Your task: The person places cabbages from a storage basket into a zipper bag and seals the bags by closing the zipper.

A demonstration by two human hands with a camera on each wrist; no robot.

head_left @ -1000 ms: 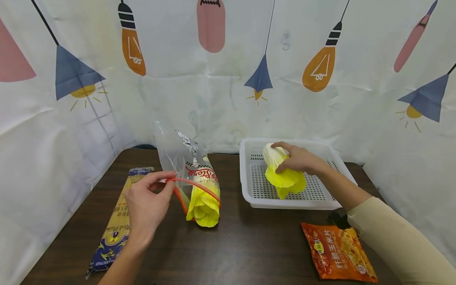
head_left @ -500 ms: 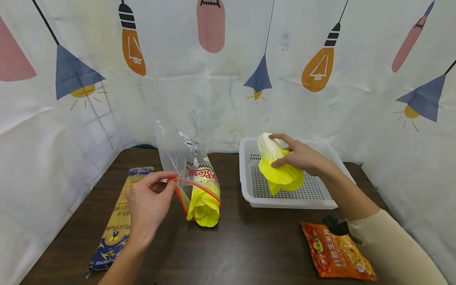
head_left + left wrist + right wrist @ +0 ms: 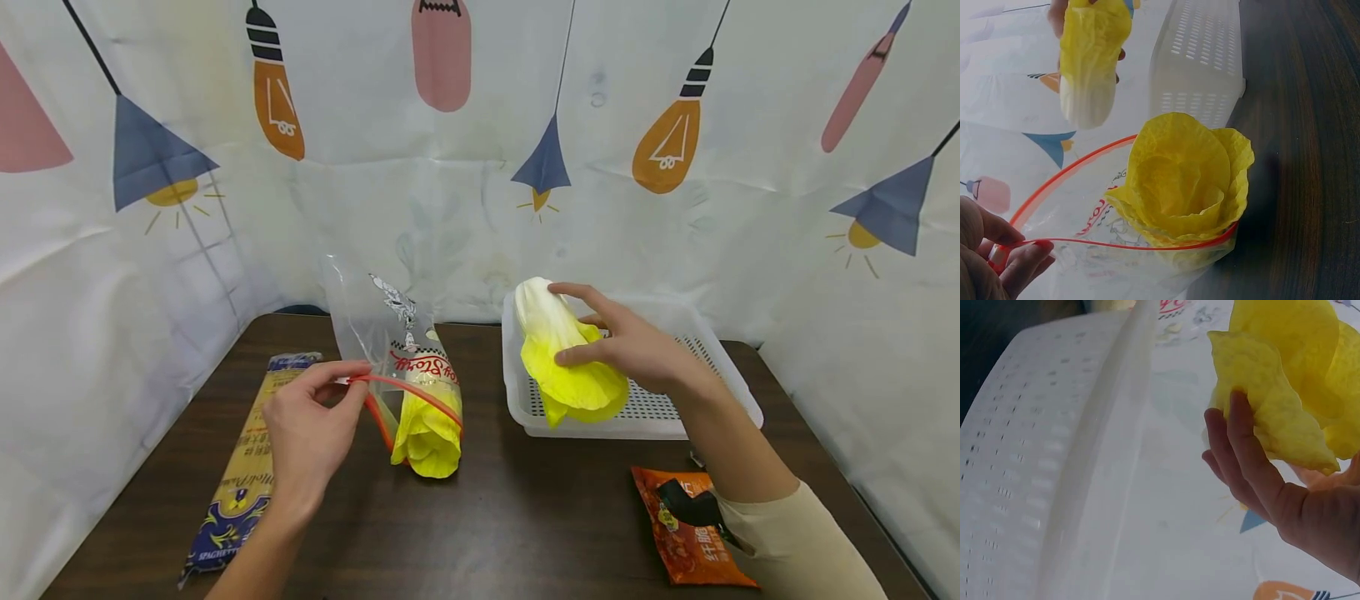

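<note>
My right hand (image 3: 630, 337) grips a yellow-and-white napa cabbage (image 3: 566, 354) above the white basket, its pale base pointing up and away, its yellow leaves down. In the right wrist view the fingers (image 3: 1250, 456) curl against the cabbage's leaves (image 3: 1291, 381). My left hand (image 3: 315, 433) pinches the red-zip edge of a clear printed zip bag (image 3: 375, 333) between thumb and fingers. The bag's mouth stands apart, as the left wrist view shows. A second cabbage (image 3: 1179, 181) lies inside the bag, its leafy end sticking out of the mouth toward me.
A white perforated basket (image 3: 525, 425) stands at the back right of the dark table (image 3: 480, 533). A spaghetti packet (image 3: 243, 475) lies at the left, partly behind my left arm. An orange snack bag (image 3: 682, 550) lies at the right front, partly under my right forearm. A printed curtain (image 3: 465, 225) encloses the table.
My right hand has lifted the cabbage from inside the basket and carried it left, to above the basket's left side. My left hand and the bag have stayed in place.
</note>
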